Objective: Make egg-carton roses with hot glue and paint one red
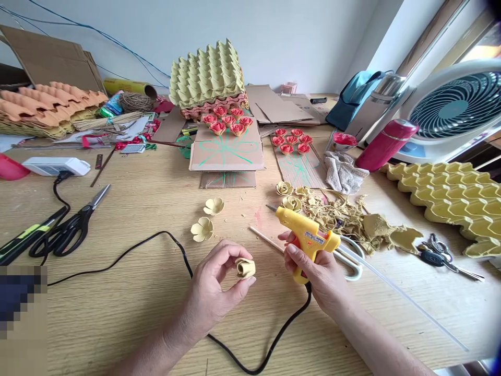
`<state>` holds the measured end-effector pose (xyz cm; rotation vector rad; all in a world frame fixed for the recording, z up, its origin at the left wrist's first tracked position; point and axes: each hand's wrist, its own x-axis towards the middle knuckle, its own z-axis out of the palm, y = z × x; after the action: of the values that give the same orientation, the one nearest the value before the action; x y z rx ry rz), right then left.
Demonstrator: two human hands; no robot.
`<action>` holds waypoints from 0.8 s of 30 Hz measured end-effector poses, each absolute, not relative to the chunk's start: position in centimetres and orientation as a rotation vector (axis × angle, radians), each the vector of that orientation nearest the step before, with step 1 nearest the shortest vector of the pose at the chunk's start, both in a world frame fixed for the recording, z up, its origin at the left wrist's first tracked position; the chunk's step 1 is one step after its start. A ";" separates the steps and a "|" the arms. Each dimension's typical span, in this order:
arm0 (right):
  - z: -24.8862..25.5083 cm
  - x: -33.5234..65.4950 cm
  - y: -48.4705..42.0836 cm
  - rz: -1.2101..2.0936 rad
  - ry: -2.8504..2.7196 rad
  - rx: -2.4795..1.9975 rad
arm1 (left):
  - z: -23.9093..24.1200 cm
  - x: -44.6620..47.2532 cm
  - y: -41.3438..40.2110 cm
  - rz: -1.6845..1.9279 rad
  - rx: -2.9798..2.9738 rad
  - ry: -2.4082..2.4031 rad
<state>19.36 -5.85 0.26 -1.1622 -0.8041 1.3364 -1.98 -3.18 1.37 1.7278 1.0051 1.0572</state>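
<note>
Between the thumb and fingers of my left hand point(217, 282) is a small rolled egg-carton flower point(246, 268), pale yellow with curled petals. My right hand point(319, 269) grips a yellow hot glue gun point(307, 235) by its handle. The nozzle points up and left, and a long clear glue stick point(407, 297) sticks out of the back. Beyond my left hand lie two open petal cups, a nearer one point(202, 229) and a farther one point(214, 206). Finished yellow roses point(284, 188) sit past the nozzle. A thin wooden stick point(266, 239) lies beside my right hand.
Carton scraps point(332, 209), white-handled scissors point(354, 258) and keys point(434, 256) lie to the right. Black scissors point(80, 224) and a power strip point(58, 166) are at left. Red roses stand on cardboard point(227, 151) at the back, near stacked egg trays point(207, 73). A black cord point(270, 355) loops in front.
</note>
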 end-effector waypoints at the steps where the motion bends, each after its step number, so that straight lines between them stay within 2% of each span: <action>1: 0.3 19.4 -5.8 1.334 -0.803 -1.161 | 1.4 -2.0 -3.2 1.063 1.721 1.008; 11: 0.8 18.8 -5.8 1.371 -0.780 -1.155 | 1.5 -2.2 -3.5 1.013 1.758 0.982; 24: 0.8 18.8 -5.7 1.432 -0.747 -1.146 | 1.6 -2.0 -3.2 1.059 2.130 1.015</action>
<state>18.78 -5.66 0.82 -1.1465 -0.7468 1.4321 -2.05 -3.23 1.57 2.1300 1.0155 1.0586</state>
